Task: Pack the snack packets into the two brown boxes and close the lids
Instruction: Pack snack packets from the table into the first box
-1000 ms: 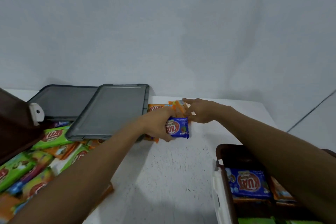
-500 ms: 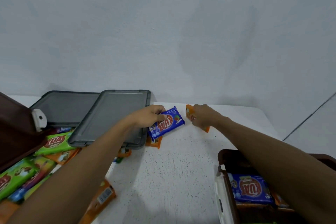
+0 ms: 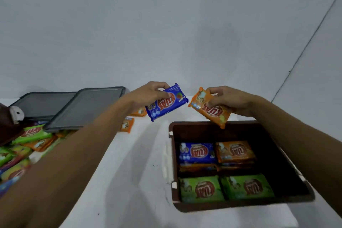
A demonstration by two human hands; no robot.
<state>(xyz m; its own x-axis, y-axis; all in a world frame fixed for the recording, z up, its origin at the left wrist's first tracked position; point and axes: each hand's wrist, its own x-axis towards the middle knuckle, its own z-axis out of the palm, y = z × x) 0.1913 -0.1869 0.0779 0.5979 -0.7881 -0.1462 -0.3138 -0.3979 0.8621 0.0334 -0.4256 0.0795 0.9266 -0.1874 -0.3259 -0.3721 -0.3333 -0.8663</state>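
Note:
My left hand (image 3: 149,92) pinches a blue snack packet (image 3: 166,105) in the air, just left of the far edge of a brown box (image 3: 244,206). My right hand (image 3: 231,99) grips an orange snack packet (image 3: 211,110) above that box's far rim. Inside the box lie a blue packet (image 3: 197,152), an orange packet (image 3: 236,151) and two green packets (image 3: 201,189), with more beneath. A second brown box (image 3: 8,131) shows at the far left edge, mostly out of view.
Two grey lids (image 3: 87,108) lean at the back left over a heap of loose green and orange packets (image 3: 27,135). Two small orange packets (image 3: 127,124) lie on the white table (image 3: 137,181). A pale wall stands behind.
Both hands lifted their packets off the table and came toward me, to the right box's far edge. The view tilted down, showing the box's inside.

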